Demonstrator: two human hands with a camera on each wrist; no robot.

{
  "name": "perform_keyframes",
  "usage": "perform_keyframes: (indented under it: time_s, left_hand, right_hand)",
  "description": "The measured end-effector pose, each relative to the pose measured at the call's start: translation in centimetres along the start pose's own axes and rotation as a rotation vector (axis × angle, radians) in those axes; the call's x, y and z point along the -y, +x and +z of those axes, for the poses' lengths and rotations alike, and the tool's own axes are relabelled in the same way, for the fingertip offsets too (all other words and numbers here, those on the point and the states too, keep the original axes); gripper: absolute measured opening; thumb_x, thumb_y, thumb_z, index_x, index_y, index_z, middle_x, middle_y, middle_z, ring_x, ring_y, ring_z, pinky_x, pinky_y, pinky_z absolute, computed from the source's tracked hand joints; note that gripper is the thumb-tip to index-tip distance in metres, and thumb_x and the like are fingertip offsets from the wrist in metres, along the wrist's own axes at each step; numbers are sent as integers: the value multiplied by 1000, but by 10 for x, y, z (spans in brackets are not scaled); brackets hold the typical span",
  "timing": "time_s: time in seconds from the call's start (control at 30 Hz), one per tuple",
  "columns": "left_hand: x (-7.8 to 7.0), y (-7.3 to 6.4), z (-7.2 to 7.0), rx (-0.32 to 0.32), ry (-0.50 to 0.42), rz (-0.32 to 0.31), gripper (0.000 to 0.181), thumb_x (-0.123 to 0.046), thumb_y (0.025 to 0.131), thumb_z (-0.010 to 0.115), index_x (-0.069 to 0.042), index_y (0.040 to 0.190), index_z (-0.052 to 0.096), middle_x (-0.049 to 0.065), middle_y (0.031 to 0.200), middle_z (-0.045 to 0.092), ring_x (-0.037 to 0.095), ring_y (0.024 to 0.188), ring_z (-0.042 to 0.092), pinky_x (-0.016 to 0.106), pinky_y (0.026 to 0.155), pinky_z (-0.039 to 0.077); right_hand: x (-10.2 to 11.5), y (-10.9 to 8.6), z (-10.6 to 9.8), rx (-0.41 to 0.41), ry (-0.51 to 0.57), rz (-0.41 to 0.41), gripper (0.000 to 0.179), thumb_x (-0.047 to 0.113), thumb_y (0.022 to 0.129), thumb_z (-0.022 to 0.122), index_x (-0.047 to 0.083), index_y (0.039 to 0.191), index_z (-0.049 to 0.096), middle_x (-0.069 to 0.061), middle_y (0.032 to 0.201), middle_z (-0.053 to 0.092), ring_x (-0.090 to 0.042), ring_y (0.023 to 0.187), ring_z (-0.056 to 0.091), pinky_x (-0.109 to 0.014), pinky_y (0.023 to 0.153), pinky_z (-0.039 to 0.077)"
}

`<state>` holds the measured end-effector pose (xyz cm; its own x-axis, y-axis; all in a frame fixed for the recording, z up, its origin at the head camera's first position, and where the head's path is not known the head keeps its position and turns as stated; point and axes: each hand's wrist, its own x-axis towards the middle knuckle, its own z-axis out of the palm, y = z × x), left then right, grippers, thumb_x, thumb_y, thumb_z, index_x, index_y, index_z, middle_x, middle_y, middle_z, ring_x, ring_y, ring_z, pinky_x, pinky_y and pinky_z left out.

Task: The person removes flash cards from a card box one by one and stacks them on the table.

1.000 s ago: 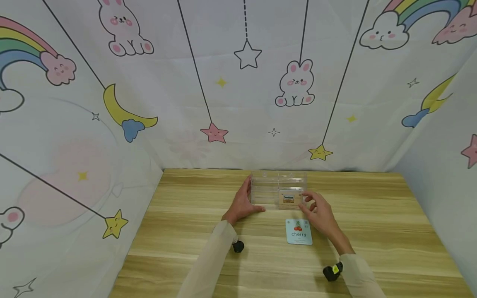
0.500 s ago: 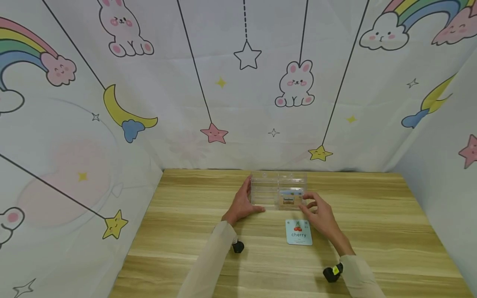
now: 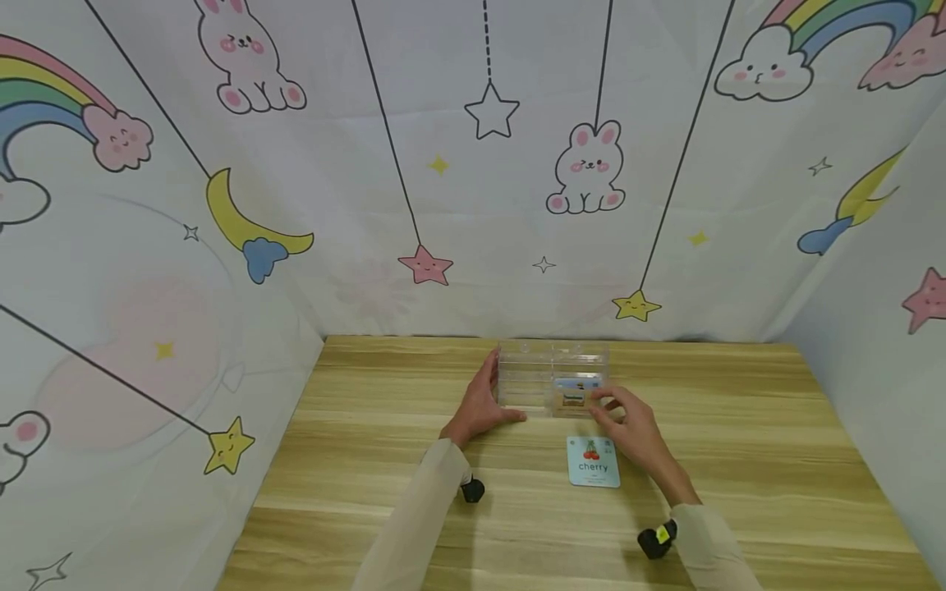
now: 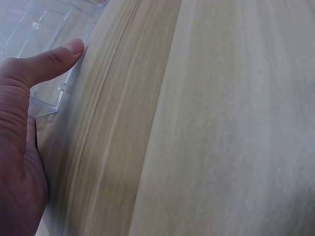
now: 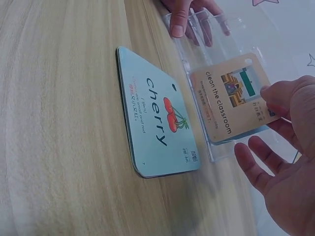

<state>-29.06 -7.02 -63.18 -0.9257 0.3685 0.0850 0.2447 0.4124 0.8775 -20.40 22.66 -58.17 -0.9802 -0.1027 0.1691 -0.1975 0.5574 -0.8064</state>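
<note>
A clear plastic divided box [image 3: 526, 379] stands near the back of the table. My left hand [image 3: 479, 412] holds its left front corner. In the left wrist view the thumb [image 4: 54, 63] lies over the front wall, while the other fingers are mostly hidden. My right hand [image 3: 631, 423] pinches the edge of an orange card [image 5: 229, 105] printed "clean the classroom", between thumb and index finger. That card is at the front right compartment, tilted, with a blue card edge [image 5: 246, 136] showing under it. The other right fingers are spread apart beside the box.
A light blue stack of cards [image 5: 147, 108] with "cherry" on top lies on the wooden table [image 3: 369, 460], just in front of the box. A white printed cloth [image 3: 480, 189] hangs behind the table and along both sides.
My right hand has shifted slightly left over the compartment, and the orange card has tilted, so that blue now shows behind it. The left hand and the box have stayed put.
</note>
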Motion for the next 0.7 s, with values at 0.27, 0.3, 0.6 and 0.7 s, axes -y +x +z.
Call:
perform_keyframes:
  time_s: [0.27,0.3,0.6,0.7]
  left_hand:
    - [0,0,0,1,9,-5,134,-23,71,99,-22,169,6,5,171,20,20,154,28,30,121,33]
    - [0,0,1,2,8,-6,134,-23,72,99,-22,168,6,5,171,20,20,154,27,30,121,32]
    - [-1,-1,1,-4,-3,-7,134,-21,71,99,-23,168,6,6,171,20,21,154,28,32,122,33]
    - [0,0,1,-1,-1,-4,135,-21,71,99,-22,168,6,6,171,20,21,154,28,32,122,32]
  right_hand:
    - [7,3,-1,-21,-13,-41,24,11,100,71,6,123,69,-13,127,67,-30,104,62,-31,74,58]
    - [8,3,-1,-25,-15,-46,25,10,99,72,6,123,68,-13,127,67,-31,103,62,-31,74,58]
    - [11,5,-2,-48,-40,-55,30,9,98,73,7,128,67,-12,127,67,-28,104,63,-31,76,59]
    - [12,6,-3,-52,-38,-49,32,8,97,74,8,128,67,-11,128,67,-27,104,64,-33,78,60]
